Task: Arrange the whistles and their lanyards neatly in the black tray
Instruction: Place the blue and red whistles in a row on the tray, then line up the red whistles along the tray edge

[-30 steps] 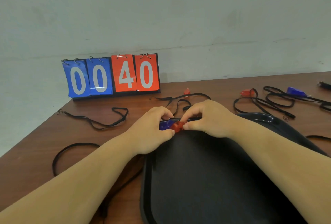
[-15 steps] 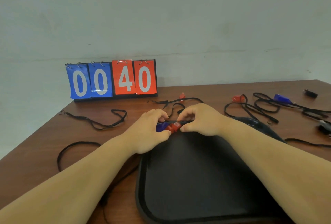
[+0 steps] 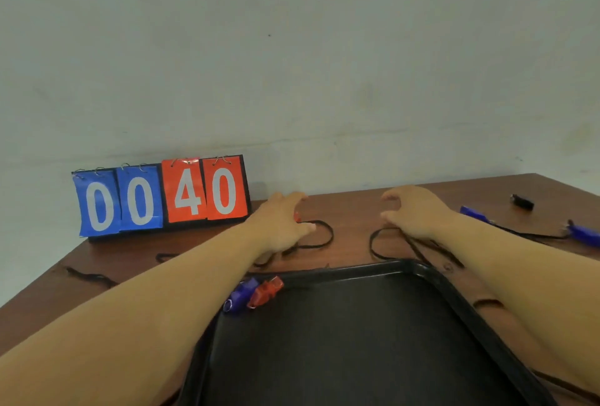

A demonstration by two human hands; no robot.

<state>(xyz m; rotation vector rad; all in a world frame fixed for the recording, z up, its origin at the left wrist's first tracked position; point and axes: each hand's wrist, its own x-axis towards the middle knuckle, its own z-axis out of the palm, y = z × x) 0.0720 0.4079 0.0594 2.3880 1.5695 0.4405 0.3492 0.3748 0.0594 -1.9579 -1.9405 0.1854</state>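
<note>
A brown wooden counter point(image 3: 354, 207) against a pale wall carries the black tray point(image 3: 433, 277), where only a blue whistle point(image 3: 239, 297) and a red whistle point(image 3: 267, 291) lie side by side in its far left corner. Just beyond the tray's far rim, the left hand point(image 3: 282, 223) and right hand point(image 3: 417, 214) are both released, fingers loose and gripping nothing, above loose black lanyards point(image 3: 328, 236). The job looks barely begun: other blue whistles point(image 3: 474, 213) and more cords lie outside the tray, past its far right corner.
</note>
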